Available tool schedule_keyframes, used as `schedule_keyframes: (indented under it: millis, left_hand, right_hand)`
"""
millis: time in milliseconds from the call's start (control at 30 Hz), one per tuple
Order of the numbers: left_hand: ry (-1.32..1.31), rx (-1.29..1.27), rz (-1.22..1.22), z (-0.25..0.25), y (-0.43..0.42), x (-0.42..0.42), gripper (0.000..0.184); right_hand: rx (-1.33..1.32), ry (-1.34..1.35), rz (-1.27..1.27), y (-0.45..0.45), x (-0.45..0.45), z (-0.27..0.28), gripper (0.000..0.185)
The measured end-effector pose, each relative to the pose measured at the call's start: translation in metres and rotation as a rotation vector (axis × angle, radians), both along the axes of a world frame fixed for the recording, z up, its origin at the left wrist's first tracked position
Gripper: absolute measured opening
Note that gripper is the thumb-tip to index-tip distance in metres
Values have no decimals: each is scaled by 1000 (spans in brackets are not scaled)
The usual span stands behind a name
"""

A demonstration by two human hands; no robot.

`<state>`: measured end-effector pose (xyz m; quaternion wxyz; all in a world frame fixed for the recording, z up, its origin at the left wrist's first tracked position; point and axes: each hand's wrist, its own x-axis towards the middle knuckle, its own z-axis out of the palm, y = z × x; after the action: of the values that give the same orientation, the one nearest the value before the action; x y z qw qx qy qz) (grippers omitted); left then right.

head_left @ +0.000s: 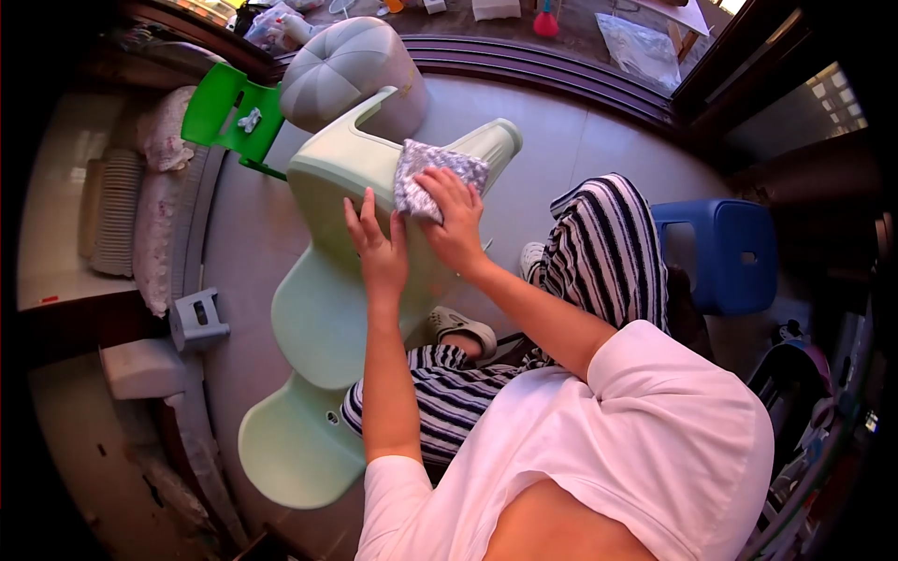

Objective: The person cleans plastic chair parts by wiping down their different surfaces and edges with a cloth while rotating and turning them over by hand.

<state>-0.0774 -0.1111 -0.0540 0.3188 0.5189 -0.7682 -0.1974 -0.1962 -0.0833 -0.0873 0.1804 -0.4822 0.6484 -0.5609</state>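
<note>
Right hand (454, 217) holds a patterned cloth (417, 178) against the pale green plastic piece (321, 313), fingers lying over the fabric; left hand (378, 248), fingers spread wide, lies against the same piece, just left of the cloth. The piece extends from beneath both hands back toward the wearer; a padded stool (348, 70) stands beyond them, a blue stool (739, 252) well right of the right hand.

The floor (571, 140) is pale; a grey pouf (346, 73) (seamed on top) stands by dark tracks (552, 68).
</note>
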Motion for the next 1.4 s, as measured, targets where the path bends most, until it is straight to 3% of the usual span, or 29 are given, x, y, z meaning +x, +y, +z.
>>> schedule_keyframes:
  millis: [133, 200, 267, 467, 533, 633, 767, 867, 1033, 1067, 1133, 1167, 1233, 1333, 1400]
  left_hand:
    - [-27, -34, 3, 0, -1, 0, 53]
    - [-22, -36, -7, 0, 0, 0, 53]
    - [-16, -37, -15, 0, -1, 1, 53]
    - [-23, -59, -16, -2, -3, 2, 54]
    - [-69, -141, -123, -6, -5, 8, 52]
    - [-41, -68, -62, 0, -2, 3, 51]
    - [-41, -25, -18, 4, -1, 2, 51]
    - [-34, -10, -14, 5, 0, 2, 51]
    - [15, 13, 2, 4, -1, 1, 56]
    - [94, 7, -36, -2, -1, 5, 62]
    - [7, -149, -55, -20, -9, 9, 76]
    - [9, -152, -32, -25, -6, 10, 76]
    - [105, 165, 37, -13, 0, 0, 88]
    - [86, -61, -34, 3, -12, -9, 93]
    - [73, -77, 20, 1, -2, -10, 95]
  right_hand:
    - [129, -170, -331, -71, -72, -94, 52]
    - [264, -447, -367, -77, -89, -90, 59]
    - [253, -491, -356, -64, -76, -83, 59]
    - [-14, -208, -78, 29, 21, -3, 59]
    - [-27, -18, 76, 36, 23, 21, 56]
    - [-52, 106, 25, 8, 4, 12, 53]
    - [77, 53, -318, -54, -59, -64, 39]
    - [86, -66, -416, -67, -80, -93, 38]
    - [-61, 113, 99, -8, -19, 7, 48]
    - [-92, 177, 226, -6, -14, 21, 52]
    - [-27, 213, 454, -14, -13, 43, 56]
    - [-2, 282, 524, -26, -13, 48, 57]
    - [45, 441, 634, -60, -9, 52, 55]
    - [-14, 610, 713, -135, 12, 46, 53]
    - [-1, 622, 732, -179, 30, 45, 53]
